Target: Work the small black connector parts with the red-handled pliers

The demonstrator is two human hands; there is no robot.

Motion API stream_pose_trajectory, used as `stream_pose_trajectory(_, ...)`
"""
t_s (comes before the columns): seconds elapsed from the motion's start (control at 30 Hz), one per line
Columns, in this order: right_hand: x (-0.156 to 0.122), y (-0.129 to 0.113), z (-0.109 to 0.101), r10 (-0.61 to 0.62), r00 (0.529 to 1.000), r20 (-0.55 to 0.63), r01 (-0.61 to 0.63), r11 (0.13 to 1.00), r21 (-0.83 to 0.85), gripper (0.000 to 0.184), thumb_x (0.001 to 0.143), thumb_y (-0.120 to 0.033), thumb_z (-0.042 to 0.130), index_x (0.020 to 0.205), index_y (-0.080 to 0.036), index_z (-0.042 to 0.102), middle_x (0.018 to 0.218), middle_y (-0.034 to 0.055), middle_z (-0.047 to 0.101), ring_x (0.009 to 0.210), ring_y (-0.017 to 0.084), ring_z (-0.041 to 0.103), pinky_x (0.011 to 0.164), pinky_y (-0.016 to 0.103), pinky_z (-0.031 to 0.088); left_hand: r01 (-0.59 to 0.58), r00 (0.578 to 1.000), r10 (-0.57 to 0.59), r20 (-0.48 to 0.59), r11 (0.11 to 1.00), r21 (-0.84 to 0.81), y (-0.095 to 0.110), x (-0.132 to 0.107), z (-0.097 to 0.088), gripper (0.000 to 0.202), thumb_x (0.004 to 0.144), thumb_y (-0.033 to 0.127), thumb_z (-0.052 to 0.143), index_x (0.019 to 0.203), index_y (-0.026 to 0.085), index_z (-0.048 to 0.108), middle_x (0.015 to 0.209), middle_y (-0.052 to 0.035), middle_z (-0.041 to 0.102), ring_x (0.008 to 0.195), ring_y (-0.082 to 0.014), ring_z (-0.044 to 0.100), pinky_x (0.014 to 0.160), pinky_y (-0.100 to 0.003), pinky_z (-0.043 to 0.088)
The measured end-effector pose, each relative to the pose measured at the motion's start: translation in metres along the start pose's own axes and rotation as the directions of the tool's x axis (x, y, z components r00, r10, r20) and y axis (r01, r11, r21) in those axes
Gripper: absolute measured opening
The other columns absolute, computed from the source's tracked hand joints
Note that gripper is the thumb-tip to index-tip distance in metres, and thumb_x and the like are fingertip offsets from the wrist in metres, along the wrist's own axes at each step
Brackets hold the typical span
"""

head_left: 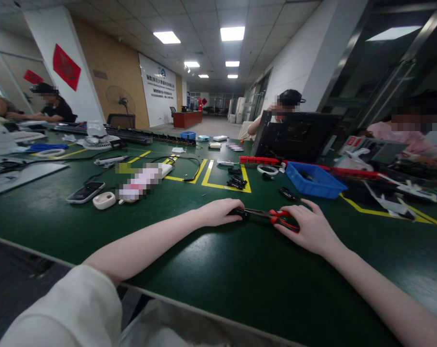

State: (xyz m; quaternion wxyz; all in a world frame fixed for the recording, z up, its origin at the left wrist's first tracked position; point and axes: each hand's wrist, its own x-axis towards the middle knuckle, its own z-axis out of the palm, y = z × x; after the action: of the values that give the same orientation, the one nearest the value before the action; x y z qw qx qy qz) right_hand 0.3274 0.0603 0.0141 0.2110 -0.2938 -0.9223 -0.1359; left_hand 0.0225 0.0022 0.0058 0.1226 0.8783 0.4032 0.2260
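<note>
My left hand [218,212] rests on the green table [218,270], its fingers curled over a small black part [239,212] at the tip of a pair of pliers. My right hand [308,226] grips the red handles of the pliers [281,218], whose metal jaws point left toward the black part. Both hands lie low on the mat, close together. What the jaws pinch is too small to make out.
A blue bin [314,180] stands behind my right hand, with small black parts [237,182] inside a yellow-taped square. A phone [85,192] and a white case [104,200] lie at left. Other people sit at the far left and right behind a black monitor [294,137].
</note>
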Motion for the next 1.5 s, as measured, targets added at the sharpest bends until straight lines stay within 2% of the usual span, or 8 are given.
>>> stream_pose_trajectory(0.37,0.002,-0.006,0.001,-0.006,1.0,0.014,0.006,1.0,0.004,0.038,0.088,-0.057,0.055,0.095,-0.021,0.064,0.09,0.0084,0.073,0.086,0.027,0.067,0.103,0.056,0.035,-0.093,0.996,0.093,-0.012,0.996,0.02,-0.004,0.0,0.0,0.028,0.096,0.025,0.057,0.123,0.018,0.055,0.117,-0.0099,0.063,0.109,-0.0224,0.06,0.094,-0.034,0.048)
stream_pose_trajectory(0.73,0.001,-0.008,-0.002,-0.043,0.999,-0.031,0.04,0.994,-0.103,0.04,0.086,-0.056,0.055,0.097,-0.02,0.065,0.092,0.0108,0.071,0.089,0.03,0.065,0.1,0.054,0.038,-0.098,0.995,0.099,-0.012,0.995,0.026,-0.006,0.0,0.002,0.029,0.097,0.026,0.057,0.125,0.02,0.056,0.117,-0.0085,0.064,0.109,-0.022,0.061,0.094,-0.033,0.047)
stream_pose_trajectory(0.93,-0.002,-0.004,-0.001,0.023,0.999,0.023,-0.022,0.998,-0.056,0.041,0.083,-0.053,0.058,0.105,-0.019,0.06,0.099,0.0118,0.069,0.082,0.028,0.066,0.072,0.041,0.051,-0.13,0.991,0.131,-0.008,0.989,0.068,-0.005,-0.001,0.002,0.03,0.096,0.027,0.058,0.125,0.019,0.057,0.116,-0.0093,0.064,0.11,-0.0222,0.06,0.095,-0.032,0.047)
stream_pose_trajectory(1.1,-0.006,0.001,0.001,-0.003,1.0,0.018,0.003,1.0,-0.019,0.041,0.079,-0.036,0.059,0.118,-0.022,0.056,0.109,0.0108,0.064,0.095,0.029,0.065,0.076,0.039,0.055,-0.158,0.987,0.159,-0.005,0.985,0.073,-0.006,0.0,0.002,0.029,0.097,0.026,0.056,0.125,0.02,0.057,0.12,-0.0096,0.063,0.113,-0.022,0.059,0.099,-0.034,0.046)
stream_pose_trajectory(1.3,-0.008,0.006,0.004,-0.038,0.999,0.018,0.039,0.997,-0.066,0.051,0.083,-0.031,0.052,0.133,-0.02,0.05,0.131,0.0156,0.054,0.111,0.033,0.06,0.08,0.043,0.057,-0.201,0.979,0.203,-0.012,0.975,0.096,-0.007,0.001,0.002,0.028,0.097,0.026,0.055,0.124,0.017,0.058,0.12,-0.011,0.063,0.112,-0.0225,0.058,0.098,-0.034,0.046)
stream_pose_trajectory(1.5,-0.007,0.011,0.006,-0.045,0.997,0.058,0.048,0.997,-0.052,0.045,0.082,-0.036,0.056,0.124,-0.018,0.056,0.127,0.0135,0.059,0.094,0.029,0.067,0.075,0.041,0.057,-0.154,0.988,0.153,0.017,0.982,0.107,-0.003,0.001,0.001,0.028,0.098,0.027,0.055,0.124,0.019,0.058,0.116,-0.0084,0.064,0.11,-0.0209,0.059,0.096,-0.03,0.046)
